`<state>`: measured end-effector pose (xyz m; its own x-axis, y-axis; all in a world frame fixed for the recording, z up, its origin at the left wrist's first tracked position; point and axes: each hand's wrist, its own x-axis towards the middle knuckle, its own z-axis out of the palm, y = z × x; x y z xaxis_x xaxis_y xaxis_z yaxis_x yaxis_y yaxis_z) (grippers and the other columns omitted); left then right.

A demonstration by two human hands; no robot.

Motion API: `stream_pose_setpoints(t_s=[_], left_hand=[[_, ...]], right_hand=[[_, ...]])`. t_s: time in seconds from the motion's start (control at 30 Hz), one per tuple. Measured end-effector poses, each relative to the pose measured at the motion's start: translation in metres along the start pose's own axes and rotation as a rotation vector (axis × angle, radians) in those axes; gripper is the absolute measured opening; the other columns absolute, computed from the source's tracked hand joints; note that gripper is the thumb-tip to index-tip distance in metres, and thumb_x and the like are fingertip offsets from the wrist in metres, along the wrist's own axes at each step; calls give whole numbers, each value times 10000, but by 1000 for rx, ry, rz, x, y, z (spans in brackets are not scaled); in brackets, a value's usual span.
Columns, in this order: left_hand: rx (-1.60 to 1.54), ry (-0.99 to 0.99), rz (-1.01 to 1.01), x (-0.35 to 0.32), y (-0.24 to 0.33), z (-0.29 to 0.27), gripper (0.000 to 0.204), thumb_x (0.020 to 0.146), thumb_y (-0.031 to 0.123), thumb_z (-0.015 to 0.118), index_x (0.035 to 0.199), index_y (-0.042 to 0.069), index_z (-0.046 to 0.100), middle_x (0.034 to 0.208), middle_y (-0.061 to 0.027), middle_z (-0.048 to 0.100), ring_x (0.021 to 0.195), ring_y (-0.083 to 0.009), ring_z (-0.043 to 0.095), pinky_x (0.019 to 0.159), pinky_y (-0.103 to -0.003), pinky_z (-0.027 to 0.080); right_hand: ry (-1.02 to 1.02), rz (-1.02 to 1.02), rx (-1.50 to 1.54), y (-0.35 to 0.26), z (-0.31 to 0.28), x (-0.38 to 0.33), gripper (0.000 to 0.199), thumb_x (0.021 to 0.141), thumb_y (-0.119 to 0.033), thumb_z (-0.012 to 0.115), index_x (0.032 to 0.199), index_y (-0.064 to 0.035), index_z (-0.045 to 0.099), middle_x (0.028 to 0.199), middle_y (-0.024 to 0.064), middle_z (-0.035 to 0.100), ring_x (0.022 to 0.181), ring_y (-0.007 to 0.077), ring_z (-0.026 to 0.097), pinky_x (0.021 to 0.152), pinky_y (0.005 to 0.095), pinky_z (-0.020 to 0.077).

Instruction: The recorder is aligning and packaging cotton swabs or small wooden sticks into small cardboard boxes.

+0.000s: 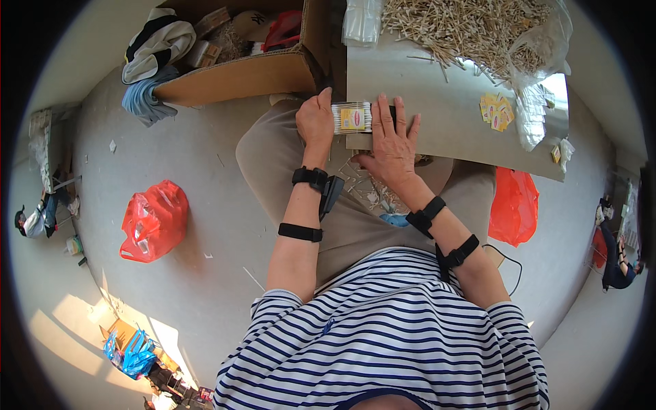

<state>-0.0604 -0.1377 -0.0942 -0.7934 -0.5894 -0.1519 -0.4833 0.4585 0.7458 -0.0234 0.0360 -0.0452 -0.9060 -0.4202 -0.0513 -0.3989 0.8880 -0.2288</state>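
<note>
A flat clear pack of cotton swabs (352,119) with a yellow label lies at the near left corner of the metal-topped table (444,130). My left hand (316,121) is closed on the pack's left end, thumb pointing away from me. At the other end rests my right hand (394,147), its fingers stretched out and spread on the tabletop. Something dark shows between those fingers. Below my hands, loose swabs and scraps (372,191) lie between my legs, partly covered by my right hand.
Loose swabs (465,31) are heaped at the table's far side, beside clear bags (363,24). Small yellow cards (497,111) lie to the right, near crumpled plastic (531,119). An open cardboard box (246,80) stands at left. Red bags (157,220) sit on the floor.
</note>
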Motion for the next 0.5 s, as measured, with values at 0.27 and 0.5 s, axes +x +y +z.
stream_pose_setpoints(t_s=[0.27, 0.5], left_hand=[[-20, -24, -33, 0, 4, 0, 539, 1007, 489, 579, 1005, -20, 755, 930, -289, 710, 928, -472, 683, 855, -479, 520], [27, -28, 13, 2, 1, -3, 539, 1015, 502, 540, 985, 16, 771, 972, -275, 718, 957, -492, 674, 853, -542, 523]], right_hand=[[-44, -66, -123, 12, -3, 6, 1248, 633, -484, 909, 1630, -75, 278, 1710, 64, 212, 1581, 380, 154, 1231, 691, 130], [11, -44, -39, 10, -6, -4, 1278, 625, -474, 917, 1632, -60, 248, 1707, 94, 210, 1589, 362, 138, 1245, 677, 103]])
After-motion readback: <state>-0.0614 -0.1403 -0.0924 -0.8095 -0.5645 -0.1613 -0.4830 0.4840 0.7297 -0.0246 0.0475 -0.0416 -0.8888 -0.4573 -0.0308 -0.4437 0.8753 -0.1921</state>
